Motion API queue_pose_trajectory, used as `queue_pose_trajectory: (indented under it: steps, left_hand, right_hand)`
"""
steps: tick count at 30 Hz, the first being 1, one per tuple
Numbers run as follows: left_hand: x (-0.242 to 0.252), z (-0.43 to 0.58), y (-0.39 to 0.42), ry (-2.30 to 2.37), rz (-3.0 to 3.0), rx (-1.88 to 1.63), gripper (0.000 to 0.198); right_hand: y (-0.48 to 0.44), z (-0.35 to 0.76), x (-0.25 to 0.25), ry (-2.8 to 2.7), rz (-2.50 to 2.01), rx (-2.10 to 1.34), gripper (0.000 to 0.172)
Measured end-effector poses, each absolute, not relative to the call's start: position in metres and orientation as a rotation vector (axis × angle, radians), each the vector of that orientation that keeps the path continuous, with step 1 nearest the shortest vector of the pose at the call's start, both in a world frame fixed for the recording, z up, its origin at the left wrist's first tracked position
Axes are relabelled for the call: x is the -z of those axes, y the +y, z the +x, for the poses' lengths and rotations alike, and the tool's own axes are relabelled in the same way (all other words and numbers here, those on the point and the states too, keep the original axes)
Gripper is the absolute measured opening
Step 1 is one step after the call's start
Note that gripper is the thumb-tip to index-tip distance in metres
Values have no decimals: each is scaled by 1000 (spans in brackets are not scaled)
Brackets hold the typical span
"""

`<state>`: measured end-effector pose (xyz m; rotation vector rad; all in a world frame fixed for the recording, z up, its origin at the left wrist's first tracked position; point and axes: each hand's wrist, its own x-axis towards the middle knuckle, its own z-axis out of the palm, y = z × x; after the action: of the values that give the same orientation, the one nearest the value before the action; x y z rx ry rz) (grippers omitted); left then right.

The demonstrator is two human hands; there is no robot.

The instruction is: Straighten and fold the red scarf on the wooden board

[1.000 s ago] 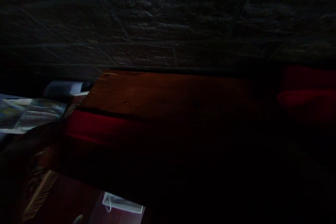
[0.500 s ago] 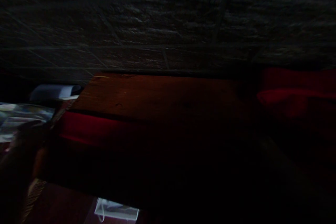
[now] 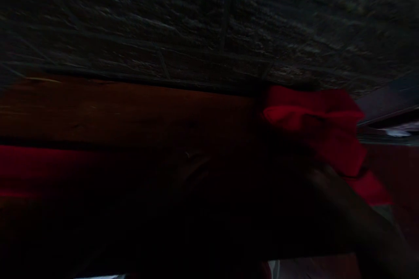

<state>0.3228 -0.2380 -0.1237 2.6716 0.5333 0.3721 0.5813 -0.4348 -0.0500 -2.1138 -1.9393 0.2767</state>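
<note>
Deep shadow covers most of the head view. A wooden surface (image 3: 131,104) runs along the wall. At its right end lies a bunched red cloth (image 3: 337,139), folded and hanging down over the front. My right hand (image 3: 314,174) reaches in from the lower right, beside the cloth and partly under its shadow; its fingers are lost in the dark. Near the middle of the wood, my left hand (image 3: 194,165) shows only as a faint shape, and I cannot make out what it touches. Another red fabric strip (image 3: 29,170) lies along the left, below the wood's edge.
A dark brick or tiled wall (image 3: 196,26) rises directly behind the wood. To the right there is a reddish floor (image 3: 404,170) and a small pale item (image 3: 397,133). Something whitish peeks out at the bottom edge (image 3: 275,268).
The view has swung right, so the wood and red cloth sit further left. The plastic packets at left have left view. My right forearm and a faint left hand now show.
</note>
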Motion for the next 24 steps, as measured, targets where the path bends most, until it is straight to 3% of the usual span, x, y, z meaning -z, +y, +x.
queue_pose_trajectory:
  steps: [8,19,24]
  left_hand:
    - [115,375,-260,500,2628,-305,41]
    - [100,450,-300,151,2269,-349,21]
    - [108,464,-302,135,2210,-289,20]
  right_hand:
    - [-498,633,39,-1731,-2272,-311,25]
    - [-532,691,30,-1445,-2192,-574,22]
    - [-537,702,43,-1305,-2090,-639,27]
